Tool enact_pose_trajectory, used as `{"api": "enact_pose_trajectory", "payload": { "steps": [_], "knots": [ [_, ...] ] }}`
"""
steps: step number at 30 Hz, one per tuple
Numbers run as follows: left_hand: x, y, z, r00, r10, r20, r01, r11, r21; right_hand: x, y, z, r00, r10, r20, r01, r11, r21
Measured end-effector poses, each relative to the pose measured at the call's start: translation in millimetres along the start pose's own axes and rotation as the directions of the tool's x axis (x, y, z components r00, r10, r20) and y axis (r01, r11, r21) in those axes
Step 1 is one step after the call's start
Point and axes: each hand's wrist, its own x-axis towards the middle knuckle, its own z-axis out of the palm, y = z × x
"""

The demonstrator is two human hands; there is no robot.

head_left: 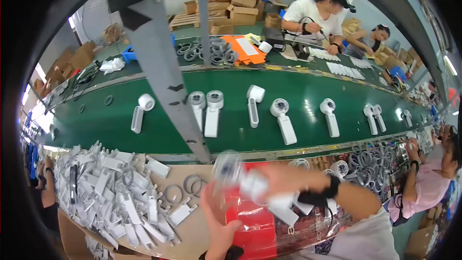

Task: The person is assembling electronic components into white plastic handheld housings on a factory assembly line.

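A white handheld fan (252, 186), smeared by motion, is gripped in my right hand (296, 180) above the near workbench. Its round head points toward the conveyor. My left hand (219, 231) is just below the fan head, thumb and fingers apart; whether a fingertip touches it I cannot tell. Under my right forearm more white fans (284, 210) lie on a red and dark printed sheet (250, 233). Left of my hands, two loose grey rings (173, 194) and a white handle shell (182, 213) rest on brown cardboard.
A heap of white handle shells (103, 183) covers the bench's left. Beyond it runs a green conveyor (298, 84) with several fans on it. A slanted metal post (166, 72) stands in front. Grey rings (368, 166) are piled right. A co-worker in white (317, 17) sits across.
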Motion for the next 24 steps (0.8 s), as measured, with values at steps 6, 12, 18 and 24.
{"api": "enact_pose_trajectory", "payload": {
  "steps": [6,12,18,24],
  "knots": [
    [-27.3,7.6,-41.7,0.984,-0.130,0.123,0.103,0.974,0.203,8.4,-42.7,10.6,0.873,-0.085,0.481,0.200,0.961,-0.193],
    [-54.4,12.8,-82.2,0.918,-0.033,0.394,0.046,0.999,-0.025,88.0,-39.9,62.4,0.961,-0.256,-0.105,0.131,0.755,-0.642],
    [-56.9,10.8,-77.3,0.905,-0.218,0.365,0.270,0.958,-0.095,-39.3,7.4,-81.4,0.838,-0.175,-0.517,-0.120,0.865,-0.487],
    [-49.0,-15.0,-44.4,0.751,-0.351,0.559,0.317,0.935,0.160,-208.0,130.9,-32.9,0.720,0.062,-0.692,-0.310,0.920,-0.241]
  ]
}}
